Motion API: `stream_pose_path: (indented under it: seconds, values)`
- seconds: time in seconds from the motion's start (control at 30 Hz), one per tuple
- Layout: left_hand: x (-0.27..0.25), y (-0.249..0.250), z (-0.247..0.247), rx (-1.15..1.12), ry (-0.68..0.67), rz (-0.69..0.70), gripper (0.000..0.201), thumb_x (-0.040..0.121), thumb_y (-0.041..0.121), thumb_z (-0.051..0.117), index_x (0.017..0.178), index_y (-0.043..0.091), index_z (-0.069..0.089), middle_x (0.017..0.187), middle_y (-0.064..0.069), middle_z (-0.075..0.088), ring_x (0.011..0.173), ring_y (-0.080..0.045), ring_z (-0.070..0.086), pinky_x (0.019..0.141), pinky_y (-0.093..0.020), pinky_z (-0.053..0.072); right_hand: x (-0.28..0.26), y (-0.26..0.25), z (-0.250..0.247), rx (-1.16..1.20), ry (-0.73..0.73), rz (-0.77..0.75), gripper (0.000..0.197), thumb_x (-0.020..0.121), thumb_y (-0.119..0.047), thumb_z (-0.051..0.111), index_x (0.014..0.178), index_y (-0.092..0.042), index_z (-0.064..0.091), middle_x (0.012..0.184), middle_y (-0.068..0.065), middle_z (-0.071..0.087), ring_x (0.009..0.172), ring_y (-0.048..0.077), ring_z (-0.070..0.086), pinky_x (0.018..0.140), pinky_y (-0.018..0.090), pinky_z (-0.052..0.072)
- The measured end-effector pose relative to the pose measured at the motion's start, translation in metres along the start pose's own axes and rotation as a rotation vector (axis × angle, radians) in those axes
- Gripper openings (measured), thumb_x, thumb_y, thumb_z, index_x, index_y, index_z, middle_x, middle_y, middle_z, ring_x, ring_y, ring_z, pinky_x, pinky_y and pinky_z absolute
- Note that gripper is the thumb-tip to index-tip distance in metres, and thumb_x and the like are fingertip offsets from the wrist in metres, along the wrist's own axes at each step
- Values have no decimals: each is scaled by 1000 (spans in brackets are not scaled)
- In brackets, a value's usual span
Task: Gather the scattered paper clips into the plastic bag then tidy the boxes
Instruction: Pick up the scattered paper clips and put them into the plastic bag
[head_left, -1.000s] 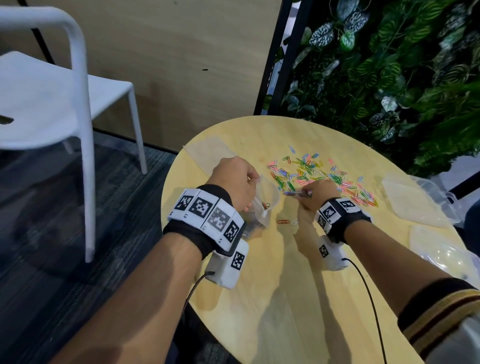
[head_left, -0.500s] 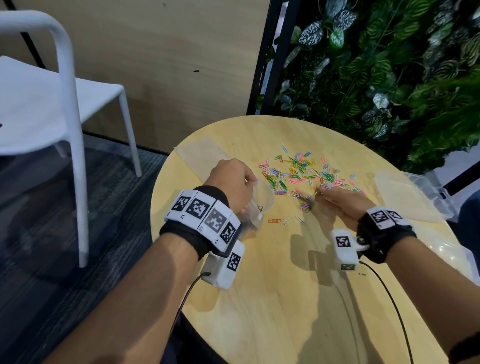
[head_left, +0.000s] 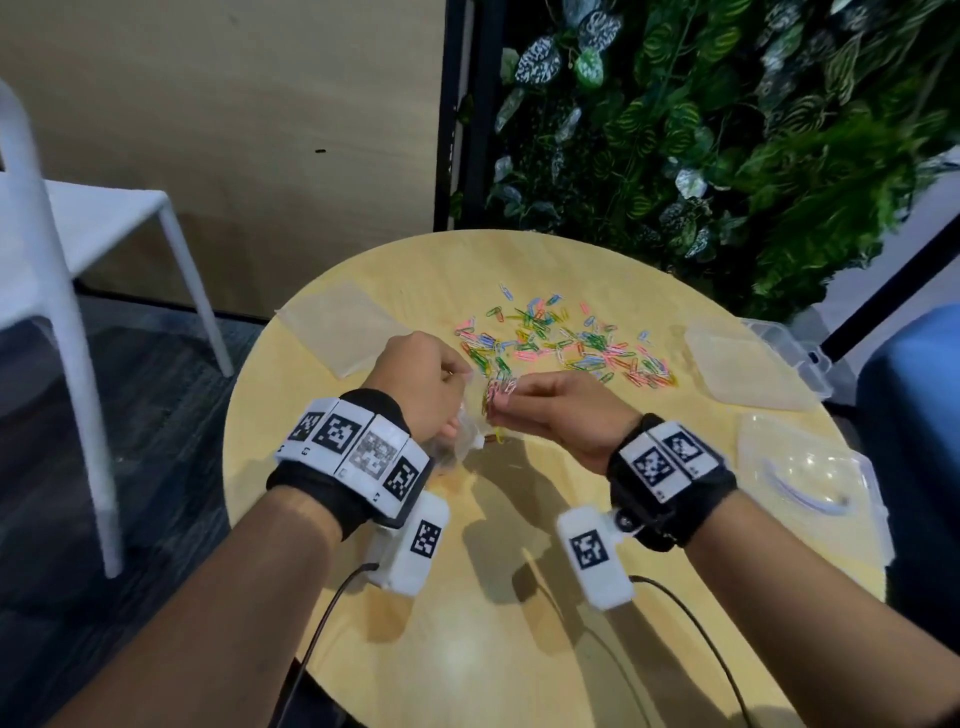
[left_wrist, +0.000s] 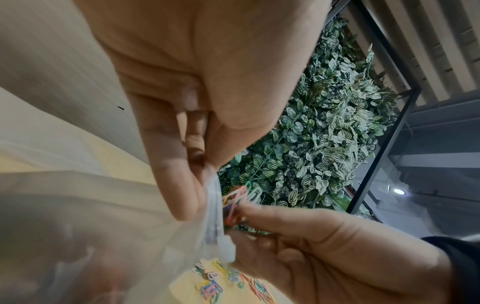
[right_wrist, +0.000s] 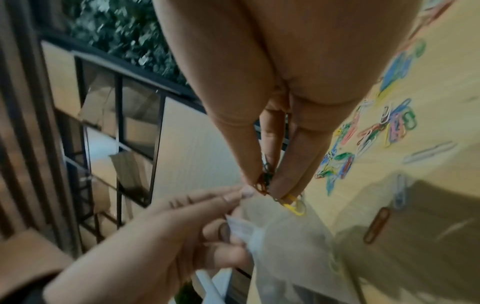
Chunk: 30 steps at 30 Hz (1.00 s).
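Coloured paper clips (head_left: 561, 343) lie scattered over the far half of a round wooden table (head_left: 519, 649). My left hand (head_left: 421, 384) pinches the rim of a clear plastic bag (head_left: 465, 431) and holds it above the table; the bag's mouth (right_wrist: 262, 224) is close beneath the other hand's fingertips. My right hand (head_left: 540, 410) pinches a small bunch of clips (head_left: 498, 389) right at the bag's mouth, and the same bunch (left_wrist: 240, 198) shows beside the bag's edge (left_wrist: 215, 209) in the left wrist view. One yellow clip (right_wrist: 292, 203) dangles from that bunch.
Clear plastic boxes and lids lie on the table: a flat one (head_left: 337, 327) at far left, one (head_left: 748, 369) at far right, another (head_left: 810, 473) nearer on the right. A white chair (head_left: 62, 234) stands left. A plant wall (head_left: 727, 130) is behind.
My right hand left the pile with a pinch of clips and moved back left to the bag's mouth. The left hand kept holding the bag in place.
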<state>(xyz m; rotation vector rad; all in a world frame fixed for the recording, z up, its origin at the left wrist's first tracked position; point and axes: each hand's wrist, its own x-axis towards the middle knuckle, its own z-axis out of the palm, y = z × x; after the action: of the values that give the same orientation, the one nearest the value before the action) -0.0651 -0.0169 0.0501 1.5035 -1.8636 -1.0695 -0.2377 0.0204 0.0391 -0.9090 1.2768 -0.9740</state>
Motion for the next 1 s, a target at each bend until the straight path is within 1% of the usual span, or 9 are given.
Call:
stream_pose_path:
  seconds: [0.2,0.37,0.53,0.63,0.73,0.8,0.87,0.93,1.0]
  values:
    - [-6,3,2,-5,-74,18,15,96,8,58,99,11,72,73,-2,67,53,-23,72,52,-27,60,2,12,17,-358,83,-93,6,79,2,72,82,6,69,72,15,68,58,16,67,67,26,60]
    - [-9,1,-4,-15,-92,23,15,96,9,60,99,11,74,75,-4,69,60,-29,73,62,-40,63,7,11,24,-733,181,-229,6,79,-13,72,79,-9,76,67,4,71,58,12,65,59,24,52]
    - [-9,-2,-11,-37,-93,14,13,96,9,59,94,12,72,64,-7,68,53,-23,70,57,-30,62,14,19,31,-596,124,-152,22,74,-2,68,84,-19,78,78,4,75,68,18,69,73,38,60]
    - [-10,-1,-10,-64,-103,11,11,96,10,60,94,14,70,65,-8,68,51,-20,69,56,-30,62,10,18,35,-837,177,-320,13,78,-9,69,82,-17,79,68,-6,68,54,-4,55,58,5,43]
    - [-10,-3,-10,-70,-98,18,14,97,8,58,97,12,72,67,-9,69,54,-22,70,59,-35,63,6,13,42,-1039,120,-450,25,82,-2,56,76,-15,77,58,-8,56,49,-1,43,51,8,31]
    - [-9,-3,-12,-65,-76,27,16,97,6,57,99,10,72,72,-12,70,54,-21,71,56,-30,62,7,10,39,-1011,27,-436,32,80,6,50,72,-16,73,57,-7,56,51,3,44,54,17,34]
    - [-7,-4,-17,-64,-50,20,16,97,7,58,100,11,72,77,-13,72,55,-20,71,54,-27,61,7,4,33,-974,-5,-450,34,80,5,53,80,-18,76,72,-7,71,65,6,61,64,22,49]
    - [-5,-11,-30,-77,-20,-2,15,96,8,59,102,11,72,76,-13,72,57,-19,72,57,-30,62,3,-9,29,-934,52,-491,30,82,1,58,91,-20,78,92,-7,76,84,3,69,81,18,54]
    - [-3,-21,-45,-108,6,-31,15,96,8,59,103,10,73,74,-14,72,59,-22,72,62,-35,63,0,-16,17,-907,159,-501,23,84,-6,63,96,-20,77,93,-6,75,83,4,70,83,22,56]
